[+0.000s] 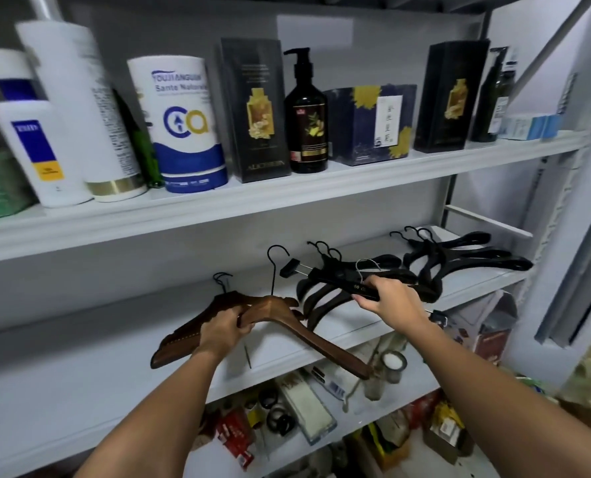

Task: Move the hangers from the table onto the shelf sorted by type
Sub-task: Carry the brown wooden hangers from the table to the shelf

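Note:
My left hand point(223, 327) grips brown wooden hangers point(280, 313) at their necks, held over the front of the middle shelf point(97, 343); their black hooks rise behind. My right hand point(389, 300) holds a black clip hanger point(332, 279) by its bar, just above a pile of black plastic hangers point(325, 294) lying on the shelf. A second pile of black hangers point(459, 258) lies further right on the same shelf.
The upper shelf point(287, 198) carries white bottles, a Ca canister point(183, 125), dark boxes and a black pump bottle point(306, 115). The lower shelf holds cluttered small items and a glass candle point(392, 365). A white slanted frame stands at the right.

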The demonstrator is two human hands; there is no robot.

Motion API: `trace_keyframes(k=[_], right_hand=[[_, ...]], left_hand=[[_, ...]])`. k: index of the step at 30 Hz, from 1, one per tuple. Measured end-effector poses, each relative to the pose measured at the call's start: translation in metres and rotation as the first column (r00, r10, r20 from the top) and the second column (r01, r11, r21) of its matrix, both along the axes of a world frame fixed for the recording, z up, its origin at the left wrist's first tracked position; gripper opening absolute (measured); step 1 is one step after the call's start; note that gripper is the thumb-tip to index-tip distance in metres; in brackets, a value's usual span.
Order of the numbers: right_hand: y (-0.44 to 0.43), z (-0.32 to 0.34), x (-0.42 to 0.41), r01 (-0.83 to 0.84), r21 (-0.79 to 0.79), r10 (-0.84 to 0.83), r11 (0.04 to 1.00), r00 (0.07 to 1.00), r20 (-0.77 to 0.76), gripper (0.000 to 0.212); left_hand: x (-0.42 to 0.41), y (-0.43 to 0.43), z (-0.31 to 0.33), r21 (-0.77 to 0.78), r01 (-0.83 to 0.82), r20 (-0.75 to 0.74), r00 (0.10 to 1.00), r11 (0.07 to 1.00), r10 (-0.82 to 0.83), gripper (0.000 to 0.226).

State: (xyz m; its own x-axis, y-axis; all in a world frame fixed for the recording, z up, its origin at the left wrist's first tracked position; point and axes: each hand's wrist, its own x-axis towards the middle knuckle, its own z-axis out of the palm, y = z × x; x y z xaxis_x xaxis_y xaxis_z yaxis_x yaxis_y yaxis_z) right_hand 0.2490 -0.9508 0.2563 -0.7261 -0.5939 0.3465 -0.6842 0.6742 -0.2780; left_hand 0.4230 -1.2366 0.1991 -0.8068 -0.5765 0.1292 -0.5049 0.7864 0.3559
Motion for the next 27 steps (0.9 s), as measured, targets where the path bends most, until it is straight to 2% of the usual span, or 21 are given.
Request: trace_keyframes(k=[9, 17, 23, 27], right_hand=[[-0.051, -0.016, 0.019, 0.028, -0.015, -0.028, 0.999, 0.999, 0.027, 0.038], [-0.088, -0.03, 0.025, 0.089, 0.081, -0.098, 0.993, 0.99, 0.106, 0.041], [-0.103, -0.039, 0.024, 0.072, 0.075, -0.081, 0.995, 0.988, 0.13, 0.036], [-0.115, -0.043, 0.019, 0.042, 0.068, -0.051, 0.997, 0.99, 0.132, 0.033]], left_hand=[[0.02, -0.053, -0.026, 0.055, -0.127, 0.09, 0.988, 0.99, 0.122, 0.033], [0.012, -0.081, -0.056, 0.134, -0.206, 0.139, 0.972, 0.969, 0.187, 0.031], [0.01, -0.085, -0.082, 0.217, -0.235, 0.081, 0.972, 0.947, 0.222, 0.031], [0.017, -0.088, -0.092, 0.211, -0.249, 0.026, 0.968, 0.945, 0.249, 0.03]])
